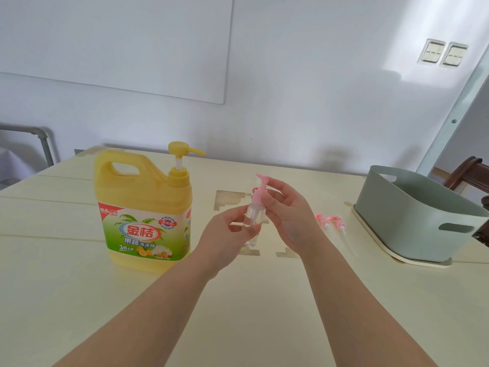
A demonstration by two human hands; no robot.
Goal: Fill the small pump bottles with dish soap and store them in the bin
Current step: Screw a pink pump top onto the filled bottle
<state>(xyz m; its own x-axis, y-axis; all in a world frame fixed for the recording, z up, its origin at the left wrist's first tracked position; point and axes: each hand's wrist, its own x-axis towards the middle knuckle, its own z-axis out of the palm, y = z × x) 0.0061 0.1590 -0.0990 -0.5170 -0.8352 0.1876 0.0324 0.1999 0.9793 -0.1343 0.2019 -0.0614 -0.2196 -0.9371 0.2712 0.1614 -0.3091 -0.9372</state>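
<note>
A small clear pump bottle (253,215) with a pink pump top (259,189) is held upright above the table's middle. My left hand (226,238) pinches its clear body from the left. My right hand (287,210) grips the pink collar from the right. A big yellow dish soap jug (144,215) with a yellow pump stands on the table to the left. Two loose pink pump heads (332,225) with white tubes lie on the table to the right. Another clear bottle (250,243) stands behind my left hand, mostly hidden.
A grey-green bin (420,215) with cut-out handles stands at the table's right, on a cream lid. The cream table (238,313) stretches toward me. A dark wooden chair (465,173) shows behind the bin.
</note>
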